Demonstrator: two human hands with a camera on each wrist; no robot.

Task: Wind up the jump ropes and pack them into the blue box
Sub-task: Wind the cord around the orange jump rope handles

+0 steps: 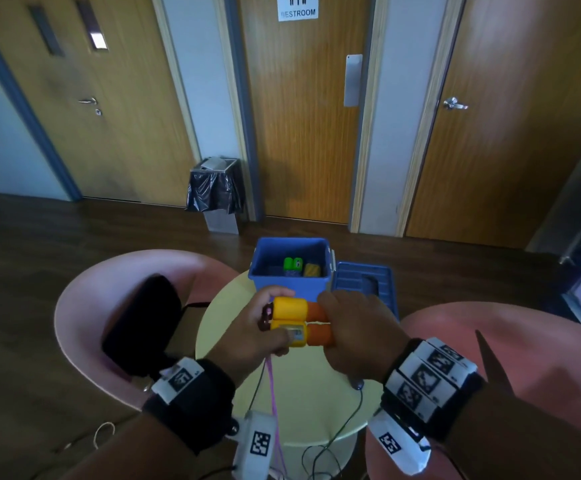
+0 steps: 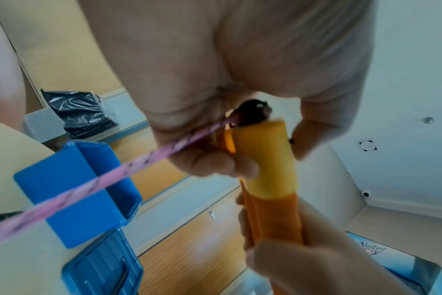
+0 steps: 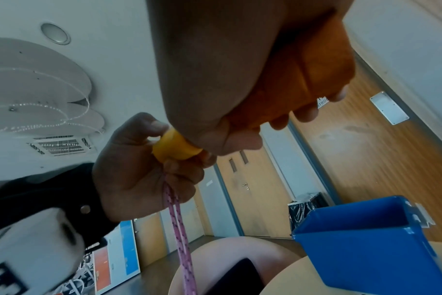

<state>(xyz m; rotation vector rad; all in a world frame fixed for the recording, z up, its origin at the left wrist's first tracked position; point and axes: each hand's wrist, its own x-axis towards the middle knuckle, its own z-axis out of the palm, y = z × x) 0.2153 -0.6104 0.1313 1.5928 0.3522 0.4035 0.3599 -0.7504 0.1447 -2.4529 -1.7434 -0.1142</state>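
Observation:
Two yellow-and-orange jump rope handles (image 1: 297, 322) lie side by side, held over the round table (image 1: 303, 403). My right hand (image 1: 348, 327) grips their orange ends (image 3: 303, 79). At their yellow ends (image 2: 265, 155), my left hand (image 1: 265, 327) holds the handles and pinches the pink rope (image 1: 272, 393) where it leaves them. The rope (image 3: 179, 239) hangs down doubled past the table edge. The blue box (image 1: 291, 268) stands open just beyond the handles, with green and yellow items inside.
The box's blue lid (image 1: 365, 282) lies to its right on the table. Pink chairs (image 1: 116, 306) flank the table; the left one holds a black bag (image 1: 140, 327). Black cables (image 1: 337, 438) trail off the table's front. A bin (image 1: 218, 192) stands by the doors.

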